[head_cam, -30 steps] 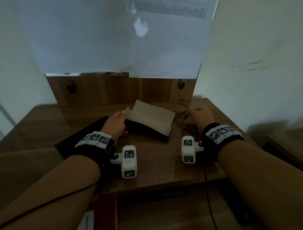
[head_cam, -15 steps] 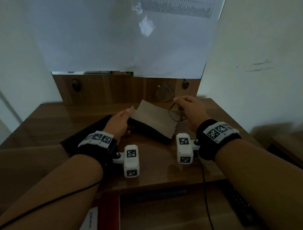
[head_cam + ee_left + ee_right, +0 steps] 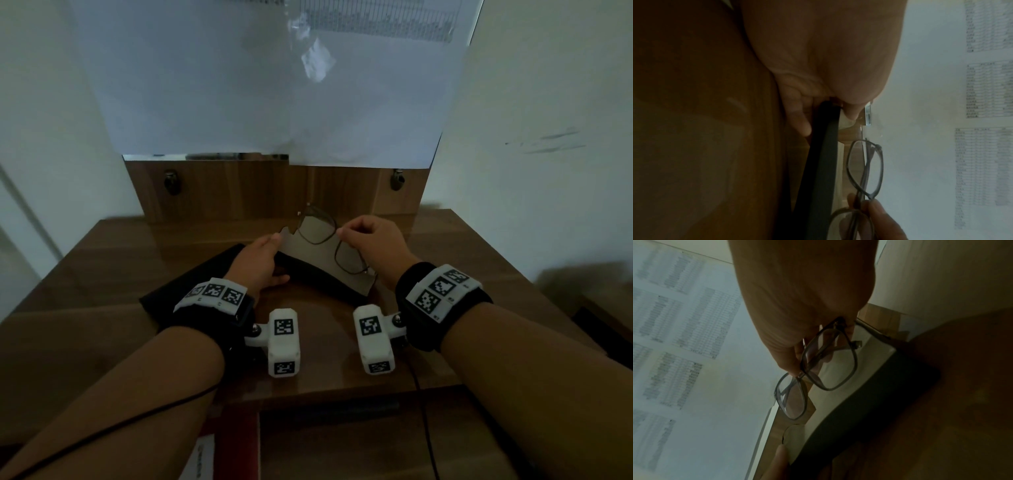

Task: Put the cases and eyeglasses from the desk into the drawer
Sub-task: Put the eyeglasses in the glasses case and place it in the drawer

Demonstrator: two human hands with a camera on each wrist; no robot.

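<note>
A black glasses case [image 3: 329, 286] lies open on the wooden desk [image 3: 102, 260], its pale lid [image 3: 310, 255] raised. My left hand [image 3: 274, 240] pinches the lid's left corner, thumb [image 3: 851, 112] on the pale inside and fingers [image 3: 799, 120] behind the black shell [image 3: 818, 162]. My right hand [image 3: 342, 234] pinches thin dark-framed eyeglasses [image 3: 317, 228] at the bridge and holds them just above the lid. The folded eyeglasses [image 3: 830, 361] hang from my fingers [image 3: 789, 356] over the case [image 3: 869, 394]. The left wrist view shows the eyeglasses [image 3: 865, 167] beside the lid.
A flat black item [image 3: 164, 301] lies on the desk under my left wrist. A wooden back panel [image 3: 239, 185] with two metal knobs rises behind, with white paper sheets [image 3: 239, 85] above. A white wall [image 3: 548, 171] flanks the right. A wooden front [image 3: 342, 445] sits below the desk edge.
My right hand lifted the eyeglasses off the desk at the right and carried them left, over the open case. The left hand kept holding the lid up.
</note>
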